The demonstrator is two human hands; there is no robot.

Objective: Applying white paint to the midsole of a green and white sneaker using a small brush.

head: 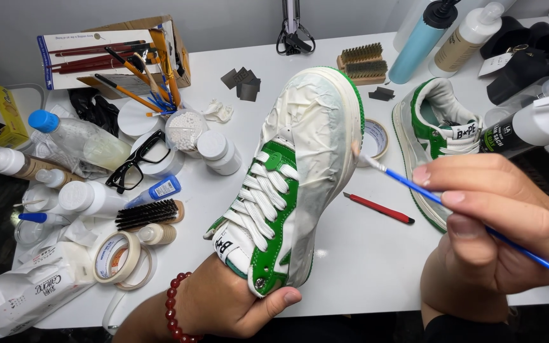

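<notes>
Head view, steeply downward (close)

The left hand (236, 305), at about seven o'clock in the view, is bare, with short, plain, unpainted nails and no ring showing. Around its wrist sits a bracelet (173, 308) of round, glossy dark-red beads strung close together in a single row. The right hand (490, 222), at about four o'clock, is bare too, its nails short, clean and faintly pink, and below its wrist at the bottom edge shows the end of a dark sleeve (462, 330), black or nearly so.
</notes>
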